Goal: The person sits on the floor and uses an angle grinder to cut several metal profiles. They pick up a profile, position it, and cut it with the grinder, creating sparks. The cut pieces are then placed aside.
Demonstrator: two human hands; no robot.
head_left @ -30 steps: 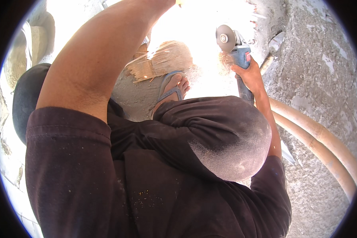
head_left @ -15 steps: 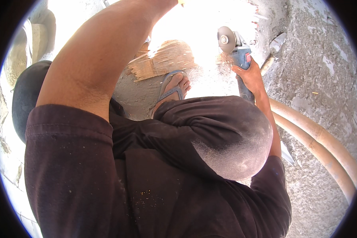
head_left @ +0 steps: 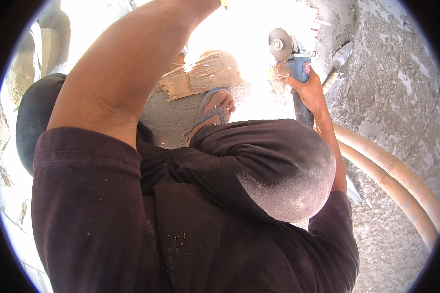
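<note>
My right hand point(head_left: 309, 92) is wrapped around the body of a blue angle grinder point(head_left: 298, 68), held beyond my bent knee. Its thin round disc point(head_left: 280, 45) faces up toward me, with a metal guard beside it. Small bright sparks fly around the grinder and over the plank. My left forearm point(head_left: 127, 58) reaches up past the top edge, so the left hand is out of sight. A bit of something yellow point(head_left: 225, 4) shows where that arm leaves the picture. What the disc touches, if anything, is lost in glare.
A splintered wooden plank point(head_left: 205, 73) lies ahead of my sandalled foot point(head_left: 215, 108). To the right are a trowel point(head_left: 342, 56) and two bamboo poles point(head_left: 386, 161) on rough concrete point(head_left: 396, 102). A dark rounded object point(head_left: 36, 122) stands left, near a dusty container point(head_left: 49, 49).
The grinder stays in my right hand almost in place, its disc a touch lower in the picture. The sparks have shifted, and my left arm has barely moved.
</note>
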